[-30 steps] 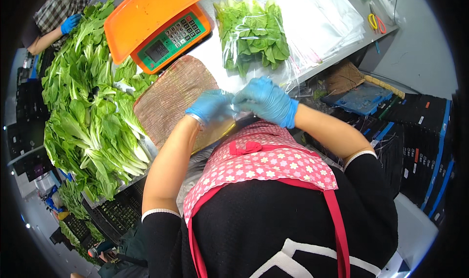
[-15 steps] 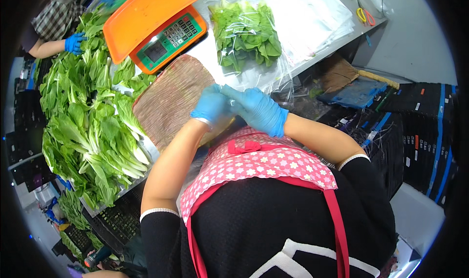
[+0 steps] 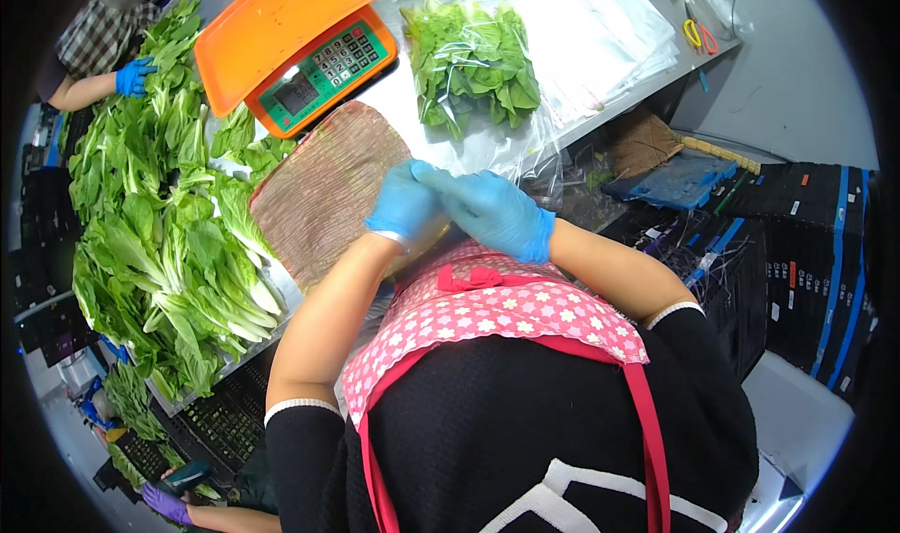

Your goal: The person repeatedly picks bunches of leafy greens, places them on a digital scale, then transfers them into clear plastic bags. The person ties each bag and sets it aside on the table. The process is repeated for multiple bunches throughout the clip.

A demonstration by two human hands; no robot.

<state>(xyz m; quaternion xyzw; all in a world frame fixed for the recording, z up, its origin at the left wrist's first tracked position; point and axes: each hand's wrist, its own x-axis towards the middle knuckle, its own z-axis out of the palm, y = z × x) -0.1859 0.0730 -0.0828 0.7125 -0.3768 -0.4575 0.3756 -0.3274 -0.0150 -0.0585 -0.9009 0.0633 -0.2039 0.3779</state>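
Note:
My left hand (image 3: 405,205) and my right hand (image 3: 502,214), both in blue gloves, are pressed together in front of my apron. Their fingers are curled against each other and slightly blurred; whatever lies between them, if anything, is hidden. Under and left of them a brownish woven cloth (image 3: 323,191) lies on the table edge. Just beyond my hands is a clear plastic bag of leafy greens (image 3: 478,64), lying flat.
An orange scale (image 3: 323,74) with a tray stands beyond the cloth. Loose leafy greens (image 3: 178,261) are heaped at left, where a co-worker's blue-gloved hand (image 3: 136,77) rests. White plastic bags (image 3: 600,45) and scissors (image 3: 698,36) lie at right, above stacked black crates (image 3: 816,261).
My hands stay together with small finger movements. At far left, the co-worker's second gloved hand has left view. A purple-gloved hand has come further into view at lower left.

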